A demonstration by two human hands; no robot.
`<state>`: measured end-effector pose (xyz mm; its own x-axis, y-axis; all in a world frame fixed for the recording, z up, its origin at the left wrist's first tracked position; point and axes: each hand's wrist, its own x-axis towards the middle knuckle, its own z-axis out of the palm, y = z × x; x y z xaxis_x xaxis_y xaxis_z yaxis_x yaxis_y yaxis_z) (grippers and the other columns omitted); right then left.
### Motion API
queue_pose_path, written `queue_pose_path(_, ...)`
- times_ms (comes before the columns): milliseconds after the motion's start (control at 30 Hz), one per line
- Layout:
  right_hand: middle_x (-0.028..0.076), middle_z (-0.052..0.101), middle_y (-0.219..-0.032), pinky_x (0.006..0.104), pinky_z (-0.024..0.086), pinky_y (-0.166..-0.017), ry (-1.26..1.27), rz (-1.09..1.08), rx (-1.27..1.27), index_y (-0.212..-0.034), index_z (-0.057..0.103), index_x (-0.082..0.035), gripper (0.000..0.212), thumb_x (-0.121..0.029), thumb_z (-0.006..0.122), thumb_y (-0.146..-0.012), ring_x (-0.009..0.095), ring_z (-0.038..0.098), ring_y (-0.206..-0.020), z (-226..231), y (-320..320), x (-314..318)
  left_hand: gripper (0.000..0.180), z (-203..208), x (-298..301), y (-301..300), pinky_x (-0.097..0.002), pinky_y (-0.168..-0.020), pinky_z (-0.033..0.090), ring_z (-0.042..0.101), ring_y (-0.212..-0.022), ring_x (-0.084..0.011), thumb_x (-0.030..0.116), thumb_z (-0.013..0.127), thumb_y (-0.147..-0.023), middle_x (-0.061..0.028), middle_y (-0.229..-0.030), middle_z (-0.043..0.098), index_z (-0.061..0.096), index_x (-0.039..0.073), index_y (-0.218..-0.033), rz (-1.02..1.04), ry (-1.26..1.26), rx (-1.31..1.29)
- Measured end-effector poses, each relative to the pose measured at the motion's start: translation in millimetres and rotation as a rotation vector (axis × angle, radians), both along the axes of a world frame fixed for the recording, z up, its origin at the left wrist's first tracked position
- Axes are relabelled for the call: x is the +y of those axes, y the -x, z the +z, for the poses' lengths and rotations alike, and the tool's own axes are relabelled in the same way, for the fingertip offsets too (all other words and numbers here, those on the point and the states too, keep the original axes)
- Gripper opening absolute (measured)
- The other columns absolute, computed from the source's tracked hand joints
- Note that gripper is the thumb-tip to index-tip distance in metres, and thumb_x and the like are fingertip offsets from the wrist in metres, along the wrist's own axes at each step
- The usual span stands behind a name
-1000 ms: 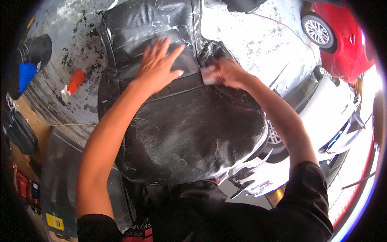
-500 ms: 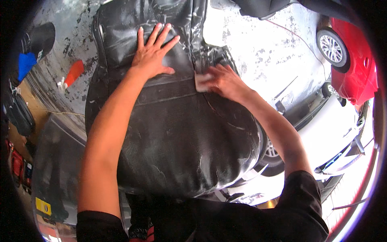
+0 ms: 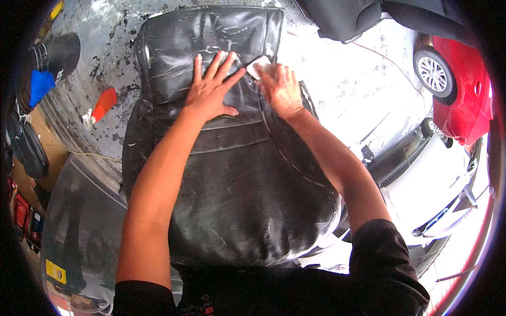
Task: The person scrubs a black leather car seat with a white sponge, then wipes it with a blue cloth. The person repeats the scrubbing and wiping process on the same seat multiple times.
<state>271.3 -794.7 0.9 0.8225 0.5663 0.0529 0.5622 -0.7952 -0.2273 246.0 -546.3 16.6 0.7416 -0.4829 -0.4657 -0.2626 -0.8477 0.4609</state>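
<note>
A worn black leather car seat (image 3: 226, 195) fills the middle, its surface wrinkled and streaked with whitish marks. My left hand (image 3: 211, 92) lies flat on its upper part, fingers spread, holding nothing. Close by on the right, my right hand (image 3: 283, 90) grips a small white sponge (image 3: 258, 67) and presses it to the leather along the seam at the seat's upper right. The fingers partly hide the sponge.
On the left are an orange bottle with a white sprayer (image 3: 103, 107), a blue cloth (image 3: 41, 87) and a dark car panel (image 3: 84, 231). A grey-black seat (image 3: 348, 18) is at the top right. Red (image 3: 466, 89) and white (image 3: 427, 181) cars stand right.
My right hand has moved up along the seam with the sponge. My left hand stays spread on the leather. The whole view has shifted slightly, showing more of the seat's far edge.
</note>
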Motion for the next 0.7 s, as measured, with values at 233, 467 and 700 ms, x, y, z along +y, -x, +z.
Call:
queue_pose_path(233, 0.028, 0.057, -0.118, 0.0569, 0.044, -0.098, 0.057, -0.479, -0.353, -0.133, 0.069, -0.018, 0.040, -0.034, 0.069, -0.096, 0.046, 0.053, -0.115, -39.5, -107.1, 75.7, 0.120, -9.8, -6.1, 2.9, -0.0721, -0.126, 0.002, 0.005, -0.164, -0.0302, 0.061, 0.090, -0.062, -0.0056, -0.178, 0.012, 0.035, 0.034, -0.165, 0.020, 0.109, -0.078)
queue_pose_path(467, 0.018, 0.057, -0.122, 0.0591, 0.039, -0.098, 0.179, -0.474, -0.109, -0.135, 0.070, -0.026, 0.041, -0.039, 0.066, -0.097, 0.039, 0.053, -0.117, -2.1, -96.4, 66.7, 0.121, -11.5, 3.8, 6.4, -0.0707, -0.127, 0.000, 0.007, -0.164, -0.0302, 0.060, 0.091, -0.061, -0.0049, -0.178, 0.013, 0.035, 0.033, -0.165, 0.044, 0.127, -0.081)
queue_pose_path(700, 0.022, 0.059, -0.127, 0.0608, 0.043, -0.098, -0.038, -0.434, 0.029, -0.122, 0.071, -0.017, 0.034, -0.035, 0.064, -0.094, 0.041, 0.056, -0.118, -13.4, -75.0, 243.6, 0.067, -69.0, -7.3, 18.5, -0.0692, -0.124, 0.013, 0.024, -0.160, -0.0348, 0.058, 0.049, -0.099, -0.0125, -0.173, 0.029, 0.044, 0.030, -0.160, 0.060, 0.158, -0.298)
